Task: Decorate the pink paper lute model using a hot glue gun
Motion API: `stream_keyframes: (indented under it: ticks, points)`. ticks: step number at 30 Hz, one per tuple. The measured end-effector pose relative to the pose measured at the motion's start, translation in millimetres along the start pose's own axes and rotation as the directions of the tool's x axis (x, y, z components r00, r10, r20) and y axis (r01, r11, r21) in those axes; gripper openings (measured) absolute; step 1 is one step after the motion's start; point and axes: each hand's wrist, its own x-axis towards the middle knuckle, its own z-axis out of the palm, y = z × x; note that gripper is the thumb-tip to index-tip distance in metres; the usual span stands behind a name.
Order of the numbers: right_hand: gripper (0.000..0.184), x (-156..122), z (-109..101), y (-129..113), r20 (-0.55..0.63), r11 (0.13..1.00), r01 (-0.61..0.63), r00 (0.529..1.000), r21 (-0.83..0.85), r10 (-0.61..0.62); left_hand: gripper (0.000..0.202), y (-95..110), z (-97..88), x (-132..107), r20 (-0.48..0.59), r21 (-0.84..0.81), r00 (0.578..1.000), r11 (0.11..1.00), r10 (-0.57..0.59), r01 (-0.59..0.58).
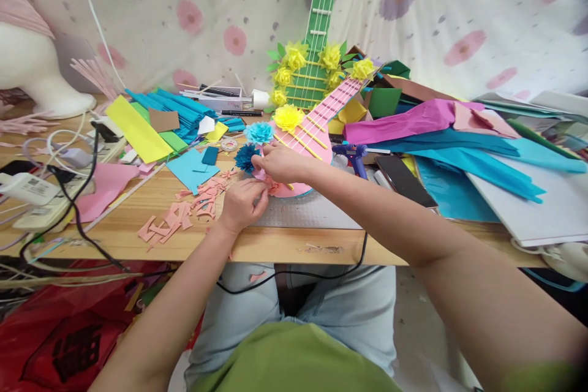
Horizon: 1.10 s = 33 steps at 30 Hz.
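A pink paper guitar (316,128) lies on the wooden table (285,245), with a yellow paper flower (288,116), a light blue flower (259,132) and a dark blue flower (243,157) on its body. My right hand (280,162) reaches across and presses its closed fingers on the guitar body beside the dark blue flower. My left hand (243,203) is just below it, fingers pinched round a small pink paper piece (272,186) at the guitar's lower edge. What exactly the right fingers hold is hidden.
Pink paper scraps (184,214) lie left of my hands. A blue glue gun (353,156) and a black phone (404,179) sit to the right. Coloured paper rolls (441,128), a green paper guitar (316,30), a power strip (41,196) and cables crowd the table.
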Motion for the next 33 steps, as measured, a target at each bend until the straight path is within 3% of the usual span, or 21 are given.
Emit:
stream_keyframes:
  ticks: [17, 20, 24, 26, 28, 31, 33]
  points:
    - [0.025, 0.3, -7.2, -4.2, 0.040, 0.995, -0.103, 0.994, 0.011, 0.102, 0.021, -1.6, 2.2, -2.1, 0.027, -0.026, 0.998, 0.998, -0.053, 0.054]
    - [0.024, -3.2, -9.1, -0.3, -0.005, 0.990, -0.114, 0.993, 0.086, 0.115, 0.021, -0.8, 0.4, -1.3, 0.018, -0.062, 0.997, 0.996, -0.069, 0.070]
    - [0.036, -16.8, -9.9, 12.3, -0.091, 0.948, -0.157, 0.978, 0.278, 0.188, 0.022, -1.3, -3.3, -2.7, -0.085, -0.094, 0.985, 0.986, -0.149, 0.141]
    - [0.039, -28.7, -7.4, 19.3, -0.153, 0.920, -0.170, 0.960, 0.354, 0.236, 0.024, -3.4, -4.8, -4.3, -0.152, -0.100, 0.962, 0.972, -0.228, 0.214]
    - [0.037, -43.2, -3.2, 25.8, -0.229, 0.893, -0.200, 0.923, 0.404, 0.310, 0.027, -7.7, -5.3, -5.2, -0.215, -0.152, 0.912, 0.935, -0.349, 0.322]
    - [0.027, -65.8, 5.4, 35.4, -0.301, 0.825, -0.283, 0.833, 0.490, 0.464, 0.030, -18.4, -3.6, -2.6, -0.272, -0.291, 0.798, 0.836, -0.538, 0.465]
    - [0.019, -78.0, 13.7, 41.8, -0.338, 0.761, -0.337, 0.744, 0.554, 0.576, 0.029, -27.5, -2.0, 2.4, -0.282, -0.350, 0.749, 0.791, -0.600, 0.502]
